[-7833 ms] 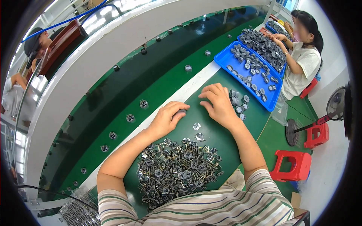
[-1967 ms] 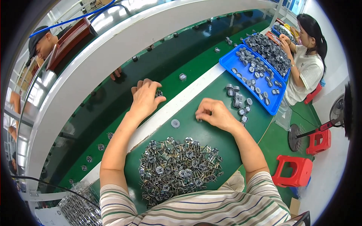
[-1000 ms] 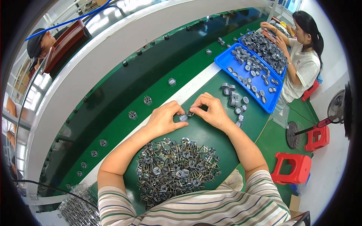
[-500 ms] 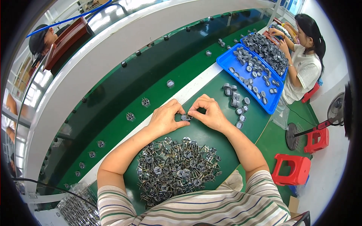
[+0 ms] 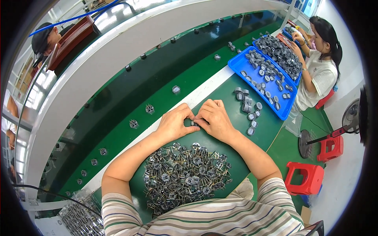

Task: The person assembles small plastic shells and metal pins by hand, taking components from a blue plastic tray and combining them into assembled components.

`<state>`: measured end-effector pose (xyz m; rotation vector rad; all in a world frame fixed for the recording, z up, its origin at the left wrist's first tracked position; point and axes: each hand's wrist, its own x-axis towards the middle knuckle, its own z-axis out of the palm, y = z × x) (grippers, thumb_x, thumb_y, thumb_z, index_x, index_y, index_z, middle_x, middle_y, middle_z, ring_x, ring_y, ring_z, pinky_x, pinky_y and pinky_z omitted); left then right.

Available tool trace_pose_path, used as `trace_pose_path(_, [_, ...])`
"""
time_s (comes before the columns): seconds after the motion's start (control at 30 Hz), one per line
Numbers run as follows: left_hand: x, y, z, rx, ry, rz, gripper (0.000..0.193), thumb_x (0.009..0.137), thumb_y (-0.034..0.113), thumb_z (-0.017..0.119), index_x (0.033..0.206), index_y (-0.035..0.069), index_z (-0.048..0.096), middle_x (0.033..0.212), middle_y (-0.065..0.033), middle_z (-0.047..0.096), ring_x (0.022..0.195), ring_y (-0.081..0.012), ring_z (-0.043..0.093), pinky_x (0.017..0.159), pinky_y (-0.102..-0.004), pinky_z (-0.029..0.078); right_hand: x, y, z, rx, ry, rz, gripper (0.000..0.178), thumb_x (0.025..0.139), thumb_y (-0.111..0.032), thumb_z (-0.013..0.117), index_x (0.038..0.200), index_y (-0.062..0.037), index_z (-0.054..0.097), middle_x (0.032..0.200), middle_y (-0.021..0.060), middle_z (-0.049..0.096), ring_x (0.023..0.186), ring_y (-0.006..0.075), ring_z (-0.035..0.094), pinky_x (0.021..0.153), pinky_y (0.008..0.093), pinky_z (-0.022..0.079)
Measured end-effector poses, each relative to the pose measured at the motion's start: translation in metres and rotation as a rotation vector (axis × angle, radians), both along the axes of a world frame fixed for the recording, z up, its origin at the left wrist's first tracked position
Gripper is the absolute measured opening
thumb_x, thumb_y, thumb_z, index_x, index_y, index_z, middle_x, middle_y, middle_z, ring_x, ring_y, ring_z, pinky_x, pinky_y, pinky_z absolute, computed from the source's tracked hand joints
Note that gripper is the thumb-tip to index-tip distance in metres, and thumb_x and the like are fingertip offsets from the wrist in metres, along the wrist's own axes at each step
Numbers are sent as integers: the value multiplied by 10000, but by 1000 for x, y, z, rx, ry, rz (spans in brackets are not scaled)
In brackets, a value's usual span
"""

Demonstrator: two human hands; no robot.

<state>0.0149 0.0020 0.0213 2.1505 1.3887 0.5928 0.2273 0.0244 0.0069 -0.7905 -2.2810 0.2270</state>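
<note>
Both hands meet over the green table, fingertips pinched together. Between them is a small grey round part [image 5: 194, 123], mostly hidden by the fingers. My left hand [image 5: 175, 122] grips it from the left with thumb and index finger. My right hand [image 5: 214, 120] is closed over its right side, fingers bent down onto it. Nearer to me lies a heap of small dark round pieces with metal prongs [image 5: 185, 175]. To the right of my right hand, several grey round caps [image 5: 247, 103] stand in a loose cluster.
Beyond a white strip, a green conveyor belt [image 5: 161, 94] carries spaced round parts. A blue tray [image 5: 240, 63] of grey caps stands at the far right. A co-worker [image 5: 321, 67] sits beyond it. Red stools [image 5: 305, 179] and a fan [image 5: 350, 116] stand on the right.
My right hand has closed in and turned over the part, now covering more of it. Parts on the belt have shifted slightly toward the lower left.
</note>
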Motion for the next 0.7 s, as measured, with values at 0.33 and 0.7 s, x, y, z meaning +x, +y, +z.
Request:
trace_pose_path(0.33, [-41,25,24,294,206,228,324,752,274,893,949,72,733,1019,-103,676,1033,-318,681,877,-447,533,20,-4,20,-818,19,422,310,889,-242,846,1101,-49,730,966,83,671,845,198,633,755,351,541])
trace_pose_path(0.7, [-65,42,11,225,483,413,511,810,317,867,1268,136,729,1275,-56,684,1287,-258,565,1057,-492,380,13,-9,20,-967,-29,541,249,896,-165,856,1058,-24,730,1010,56,686,838,149,669,768,309,551])
